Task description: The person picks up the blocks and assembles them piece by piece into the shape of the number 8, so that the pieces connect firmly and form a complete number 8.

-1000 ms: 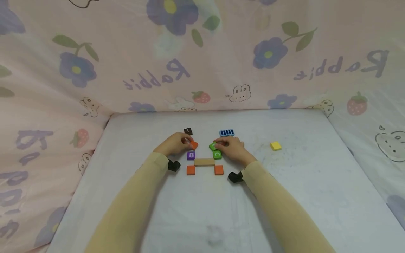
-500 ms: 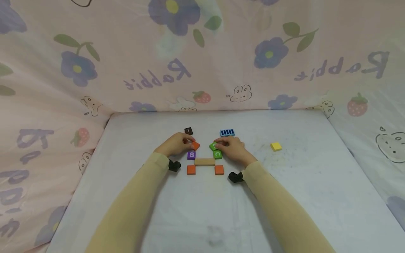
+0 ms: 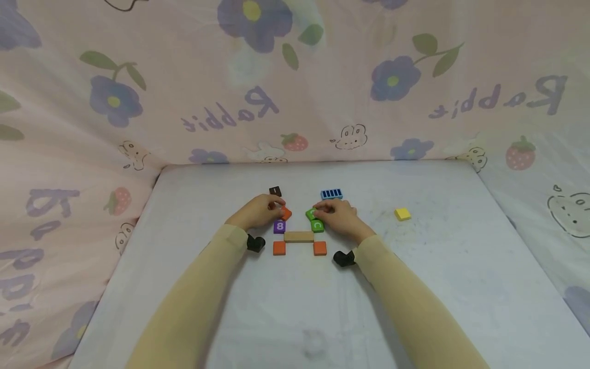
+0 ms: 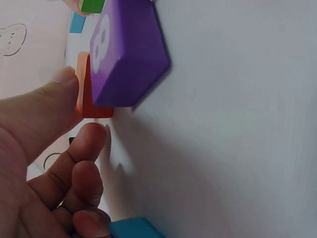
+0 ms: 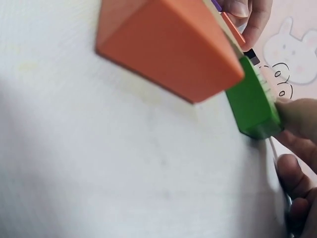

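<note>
My left hand (image 3: 259,211) pinches an orange square block (image 3: 287,213), turned at an angle just behind a purple block with a white 8 (image 3: 279,227). In the left wrist view, the thumb lies against the orange block (image 4: 94,106) while the other fingers curl below it. Opposite, my right hand (image 3: 340,216) holds a tilted green letter block (image 3: 311,213) between thumb and fingers. Directly in front of that sits another green block marked C (image 3: 317,226). A plain wooden bar (image 3: 298,237) lies between the two columns, with orange blocks (image 3: 279,248) at the front corners.
Behind the hands lie a dark brown block (image 3: 275,191) and a light blue block with dark bars (image 3: 331,193). A yellow block (image 3: 402,214) sits off to the right. The left wrist view shows a teal block (image 4: 134,228) by the fingers. Patterned cloth (image 3: 322,107) encloses the white table.
The orange block in my left hand has shifted slightly right, nearer the column's inner side. My right hand and its green block stay nearly still.
</note>
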### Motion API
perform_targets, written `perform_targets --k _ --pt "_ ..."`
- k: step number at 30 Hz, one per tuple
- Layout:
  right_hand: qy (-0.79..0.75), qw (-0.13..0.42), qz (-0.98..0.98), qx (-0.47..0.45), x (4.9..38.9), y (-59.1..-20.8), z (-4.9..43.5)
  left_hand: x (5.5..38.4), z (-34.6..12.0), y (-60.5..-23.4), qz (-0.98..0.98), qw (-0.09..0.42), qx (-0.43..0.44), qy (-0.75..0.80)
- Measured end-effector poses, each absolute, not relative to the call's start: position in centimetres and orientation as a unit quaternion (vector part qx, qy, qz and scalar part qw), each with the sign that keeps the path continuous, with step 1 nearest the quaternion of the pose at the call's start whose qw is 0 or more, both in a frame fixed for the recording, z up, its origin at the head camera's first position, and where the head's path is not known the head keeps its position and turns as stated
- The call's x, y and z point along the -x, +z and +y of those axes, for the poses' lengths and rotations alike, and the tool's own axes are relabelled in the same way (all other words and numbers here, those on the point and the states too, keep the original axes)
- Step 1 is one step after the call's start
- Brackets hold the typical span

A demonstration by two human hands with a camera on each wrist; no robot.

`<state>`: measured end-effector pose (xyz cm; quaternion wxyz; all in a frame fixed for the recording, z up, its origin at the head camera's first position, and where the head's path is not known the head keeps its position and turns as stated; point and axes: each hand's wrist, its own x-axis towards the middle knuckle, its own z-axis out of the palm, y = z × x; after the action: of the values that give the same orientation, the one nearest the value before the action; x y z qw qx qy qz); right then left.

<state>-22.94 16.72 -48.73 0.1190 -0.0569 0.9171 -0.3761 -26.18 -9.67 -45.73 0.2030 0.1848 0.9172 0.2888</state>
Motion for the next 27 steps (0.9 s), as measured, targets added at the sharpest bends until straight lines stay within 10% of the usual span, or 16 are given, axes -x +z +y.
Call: perform_targets --k 27 --pt "-0.371 0.112 0.92 0.063 23.1 -49.13 16.82 25.93 -9.45 -45.98 0.917 0.208 -0.183 0.288"
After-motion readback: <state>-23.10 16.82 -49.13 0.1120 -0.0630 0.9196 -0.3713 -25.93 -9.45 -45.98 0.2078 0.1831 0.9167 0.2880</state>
